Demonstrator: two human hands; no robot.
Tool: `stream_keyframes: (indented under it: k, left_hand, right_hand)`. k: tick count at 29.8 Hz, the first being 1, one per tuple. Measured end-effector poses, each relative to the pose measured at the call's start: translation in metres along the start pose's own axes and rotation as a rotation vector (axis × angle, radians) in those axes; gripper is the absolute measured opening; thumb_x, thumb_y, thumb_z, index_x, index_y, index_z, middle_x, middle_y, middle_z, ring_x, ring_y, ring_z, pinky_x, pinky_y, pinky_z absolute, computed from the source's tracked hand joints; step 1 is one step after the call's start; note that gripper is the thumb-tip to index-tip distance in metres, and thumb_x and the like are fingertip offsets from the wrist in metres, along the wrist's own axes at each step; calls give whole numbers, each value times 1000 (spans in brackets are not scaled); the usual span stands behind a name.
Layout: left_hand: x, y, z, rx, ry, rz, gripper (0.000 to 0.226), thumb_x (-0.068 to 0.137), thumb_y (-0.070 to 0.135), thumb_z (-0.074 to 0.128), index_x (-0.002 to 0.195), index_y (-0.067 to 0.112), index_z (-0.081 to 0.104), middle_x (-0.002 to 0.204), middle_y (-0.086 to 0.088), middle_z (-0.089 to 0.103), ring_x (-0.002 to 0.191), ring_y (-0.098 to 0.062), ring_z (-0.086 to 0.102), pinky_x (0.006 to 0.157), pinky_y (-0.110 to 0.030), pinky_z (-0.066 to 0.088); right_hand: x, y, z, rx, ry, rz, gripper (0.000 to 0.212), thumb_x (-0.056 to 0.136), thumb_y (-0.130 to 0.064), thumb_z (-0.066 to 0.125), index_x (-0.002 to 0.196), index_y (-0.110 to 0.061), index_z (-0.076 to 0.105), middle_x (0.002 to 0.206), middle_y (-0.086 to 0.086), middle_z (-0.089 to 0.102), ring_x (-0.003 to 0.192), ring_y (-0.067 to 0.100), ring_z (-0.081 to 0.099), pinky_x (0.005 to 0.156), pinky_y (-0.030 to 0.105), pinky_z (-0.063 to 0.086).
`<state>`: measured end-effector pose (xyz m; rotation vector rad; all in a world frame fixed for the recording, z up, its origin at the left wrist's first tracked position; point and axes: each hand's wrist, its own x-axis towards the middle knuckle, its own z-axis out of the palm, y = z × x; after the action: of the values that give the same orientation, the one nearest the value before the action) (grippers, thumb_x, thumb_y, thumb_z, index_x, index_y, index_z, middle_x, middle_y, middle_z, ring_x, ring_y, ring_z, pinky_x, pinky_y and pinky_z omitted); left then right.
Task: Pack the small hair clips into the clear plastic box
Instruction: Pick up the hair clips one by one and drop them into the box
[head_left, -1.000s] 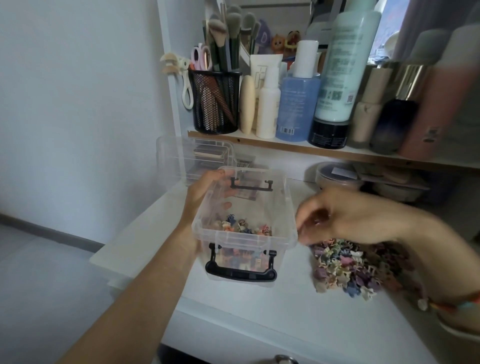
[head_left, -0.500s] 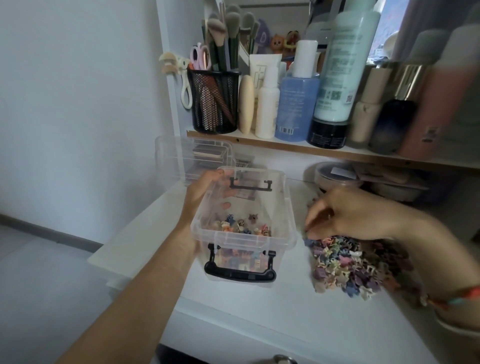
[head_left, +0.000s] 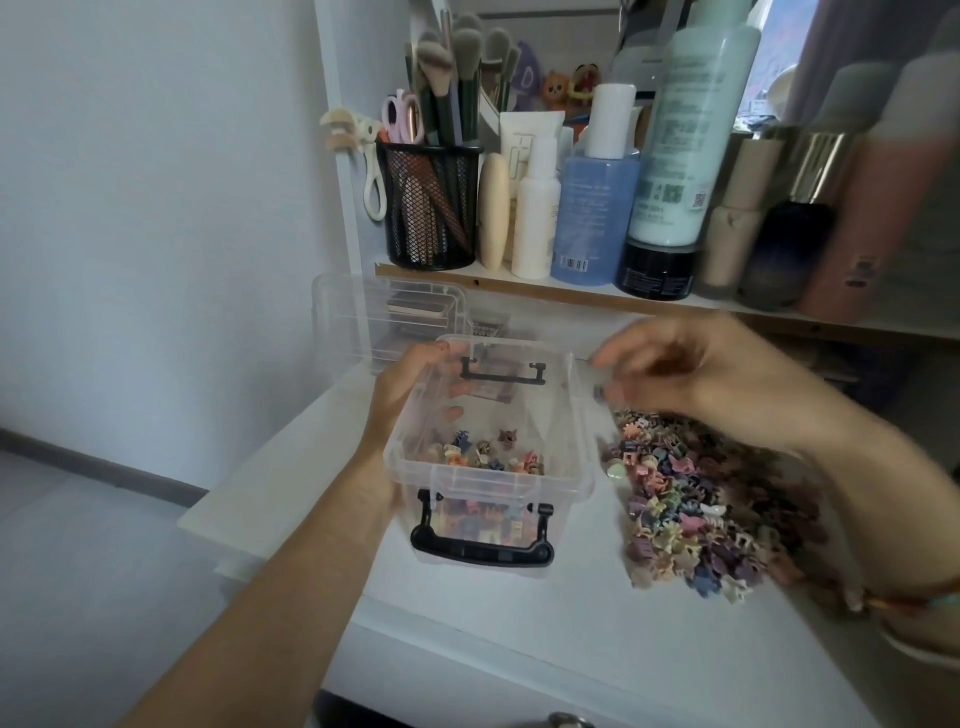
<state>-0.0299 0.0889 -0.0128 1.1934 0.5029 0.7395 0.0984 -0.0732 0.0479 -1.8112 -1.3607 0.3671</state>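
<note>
Head camera looks down at a white table (head_left: 545, 623) with two bare hands over it. The left hand (head_left: 410, 384) grips the clear plastic box (head_left: 576, 415) by its left wall. The palm is on the outside and the fingertips (head_left: 454, 414) curl over the rim and show through the plastic on the inside. Just below those fingertips, on the floor of the box, lies a small heap of hair clips in the box (head_left: 488, 454). One black handle (head_left: 483, 551) hangs on the wall of the box nearest the person. A second black latch (head_left: 504, 373) sits on the far wall, right beside the left hand's fingers.

The right hand (head_left: 691, 374) is blurry. It is up in the air just outside the right wall of the box, with its fingers bent. A tiny dark clip (head_left: 598, 391) is pinched at its fingertips, close to the box's rim but not over the box. Right under this hand, on the table, lies the big pile of hair clips (head_left: 696, 509) in many colours, just beside the box. A woven bracelet (head_left: 904, 603) is on the right wrist.

Past the left hand stands another clear box (head_left: 363, 312). Above both hands is a shelf (head_left: 519, 288) with a black mesh cup (head_left: 428, 208) full of makeup brushes (head_left: 441, 67), and a blue bottle (head_left: 595, 213) beside other bottles.
</note>
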Motion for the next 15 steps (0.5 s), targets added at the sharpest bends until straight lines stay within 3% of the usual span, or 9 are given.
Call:
stream_keyframes:
  k: [2,5,7,9,12,15]
  left_hand:
    - [-1,0,1,4,14,-1,19,90,22,43,79,20,58,78,4,63,73,-11,58,72,-28,41]
    - [-1,0,2,9,12,-3,18,89,22,44,80,19,59,79,3,62,74,-11,58,73,-29,41]
    - [-1,0,1,-4,18,-6,19,89,22,44,78,20,59,73,5,64,73,-11,58,73,-29,41]
    - [0,0,0,-16,25,-3,19,89,22,45,76,20,60,65,8,66,71,-11,58,71,-28,42]
    - [1,0,0,-12,19,-15,19,89,23,44,80,19,60,66,8,66,70,-9,59,71,-27,42]
    - [1,0,0,-9,16,-13,19,90,22,43,82,19,60,72,6,65,71,-9,59,73,-27,41]
  right_hand:
    - [2,-6,10,150,146,-115,10,71,-16,69,79,-21,66,80,3,69,68,12,57,67,16,44]
    - [6,-2,21,30,145,-217,8,76,-18,66,80,-26,68,81,-9,68,68,3,58,68,15,44]
    - [8,6,14,-70,176,-170,10,78,-18,67,79,-28,68,74,-15,64,62,-5,56,62,8,41]
    - [8,16,6,-258,68,-51,14,78,-16,68,72,-28,67,69,-17,64,60,-10,55,61,5,38]
    - [6,27,12,-456,-258,141,8,75,-17,72,72,-24,70,76,-9,72,68,-5,60,70,11,46]
    - [7,31,17,-551,-306,134,5,73,-15,72,74,-20,73,79,-8,73,72,-1,62,75,16,47]
